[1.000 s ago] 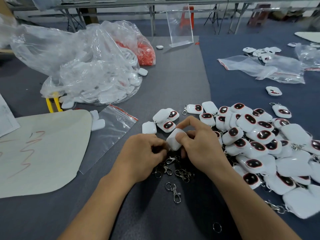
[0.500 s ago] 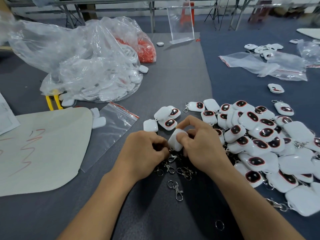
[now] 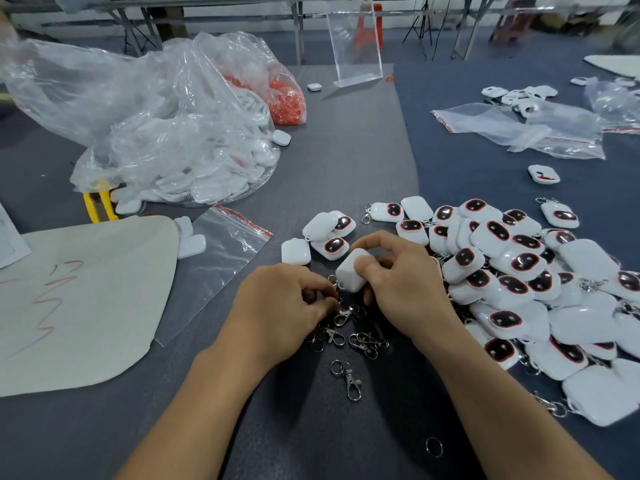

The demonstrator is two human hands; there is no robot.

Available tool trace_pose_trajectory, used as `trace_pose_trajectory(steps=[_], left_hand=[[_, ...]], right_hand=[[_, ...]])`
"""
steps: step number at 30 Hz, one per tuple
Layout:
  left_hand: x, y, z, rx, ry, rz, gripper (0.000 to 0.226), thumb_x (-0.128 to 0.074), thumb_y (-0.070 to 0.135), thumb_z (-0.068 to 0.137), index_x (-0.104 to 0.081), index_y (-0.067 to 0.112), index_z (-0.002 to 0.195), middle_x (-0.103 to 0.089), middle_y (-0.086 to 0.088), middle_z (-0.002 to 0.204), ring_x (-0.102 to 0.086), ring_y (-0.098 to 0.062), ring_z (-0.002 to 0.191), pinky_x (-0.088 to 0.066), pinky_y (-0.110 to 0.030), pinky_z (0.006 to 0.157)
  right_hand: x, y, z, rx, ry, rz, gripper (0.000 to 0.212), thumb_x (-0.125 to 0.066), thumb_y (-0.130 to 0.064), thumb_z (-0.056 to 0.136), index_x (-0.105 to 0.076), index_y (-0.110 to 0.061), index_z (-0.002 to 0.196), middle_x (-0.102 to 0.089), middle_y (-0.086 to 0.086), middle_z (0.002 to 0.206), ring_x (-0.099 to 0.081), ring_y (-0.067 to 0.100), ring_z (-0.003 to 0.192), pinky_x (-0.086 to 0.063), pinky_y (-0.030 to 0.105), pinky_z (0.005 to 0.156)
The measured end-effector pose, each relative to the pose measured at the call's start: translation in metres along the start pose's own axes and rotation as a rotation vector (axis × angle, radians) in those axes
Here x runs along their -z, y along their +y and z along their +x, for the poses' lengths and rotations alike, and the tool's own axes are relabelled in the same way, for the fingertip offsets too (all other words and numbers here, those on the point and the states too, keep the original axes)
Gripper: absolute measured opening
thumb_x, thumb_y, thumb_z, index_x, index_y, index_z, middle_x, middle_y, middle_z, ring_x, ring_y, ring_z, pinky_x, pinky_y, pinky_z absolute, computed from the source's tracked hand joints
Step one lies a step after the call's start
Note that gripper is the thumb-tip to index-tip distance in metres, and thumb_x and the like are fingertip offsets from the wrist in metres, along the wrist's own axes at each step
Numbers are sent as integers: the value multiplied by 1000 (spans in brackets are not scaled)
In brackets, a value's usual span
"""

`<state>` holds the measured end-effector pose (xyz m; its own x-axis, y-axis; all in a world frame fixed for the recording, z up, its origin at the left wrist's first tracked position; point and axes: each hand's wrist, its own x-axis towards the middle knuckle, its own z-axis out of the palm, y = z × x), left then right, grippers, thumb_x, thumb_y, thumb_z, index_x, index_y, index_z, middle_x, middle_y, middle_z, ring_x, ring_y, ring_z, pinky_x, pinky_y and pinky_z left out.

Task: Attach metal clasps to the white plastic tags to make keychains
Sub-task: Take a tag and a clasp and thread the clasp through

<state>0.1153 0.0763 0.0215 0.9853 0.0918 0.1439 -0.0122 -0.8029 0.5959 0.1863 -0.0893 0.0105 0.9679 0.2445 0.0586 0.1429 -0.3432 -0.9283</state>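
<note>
Tag (image 3: 350,273) in right hand (image 3: 405,289), left hand's (image 3: 277,303) clasp (image 3: 343,314)

This is looking like a small assembly workshop. A heap of identical white tags (image 3: 519,271) is lying at the right of the frame on a grey desk (image 3: 346,150), and loose clasps (image 3: 367,341) are sitting at lower centre. Bulk bags (image 3: 156,133) of white and red parts are slumping at upper left. Zip bags (image 3: 540,133) are lying at upper right, and bare metal table legs (image 3: 298,29) are standing along the top edge.
</note>
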Motion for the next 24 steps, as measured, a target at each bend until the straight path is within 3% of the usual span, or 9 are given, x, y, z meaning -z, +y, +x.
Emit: trace_pose_trajectory(steps=[3, 6, 9, 13, 17, 21, 24], left_hand=[[-3, 4, 0, -115, 92, 83, 5, -73, 28, 83, -78, 30, 85, -65, 9, 68, -51, -12, 66, -44, -32, 67], [-5, 5, -2, -68, 216, -26, 10, -71, 28, 79, -72, 24, 69, -60, 8, 62, -51, -12, 61, -37, -19, 59], [-4, 5, -1, 4, 276, -170, 16, -75, 20, 74, -67, 28, 63, -59, 10, 62, -52, -5, 57, -36, -10, 55], [-6, 8, -1, 12, 291, -253, 19, -76, 13, 72, -71, 30, 65, -65, 11, 65, -56, -5, 58, -41, -12, 57], [-5, 8, 0, -1, 336, -340, 28, -79, 9, 79, -74, 35, 71, -69, 14, 70, -62, -5, 65, -43, -11, 63], [-4, 9, 1, -49, 326, -373, 28, -79, 8, 81, -75, 36, 74, -70, 15, 72, -63, -4, 67, -43, -9, 65], [-5, 9, 3, 25, 314, -517, 27, -82, 5, 78, -79, 32, 74, -75, 12, 73, -66, 0, 66, -47, -10, 64]], right_hand=[[-1, 1, 1, -8, 7, 22, 13, -65, -18, 93, -71, -29, 93, -70, -5, 62, -59, 10, 50, -48, 24, 53], [1, -4, -1, -4, -21, 121, 18, -64, -20, 77, -76, -29, 88, -73, 4, 69, -59, 17, 58, -49, 36, 59], [3, -8, -6, 31, -92, 142, 25, -62, -24, 66, -79, -30, 82, -73, 9, 67, -56, 16, 57, -46, 31, 56], [2, -12, -13, 108, -165, 33, 18, -66, -23, 69, -79, -27, 81, -73, -6, 64, -65, 7, 56, -49, 19, 53], [4, -12, -12, 191, -143, -26, 12, -76, -16, 76, -77, -28, 77, -57, -7, 46, -43, 3, 42, -34, 17, 44], [3, -13, -11, 204, -47, 4, 18, -78, -23, 76, -76, -40, 80, -63, 11, 59, -50, 24, 51, -46, 38, 50], [0, -14, -12, 199, -7, 78, 21, -77, -20, 78, -78, -41, 77, -71, 7, 65, -66, 34, 65, -56, 46, 61]])
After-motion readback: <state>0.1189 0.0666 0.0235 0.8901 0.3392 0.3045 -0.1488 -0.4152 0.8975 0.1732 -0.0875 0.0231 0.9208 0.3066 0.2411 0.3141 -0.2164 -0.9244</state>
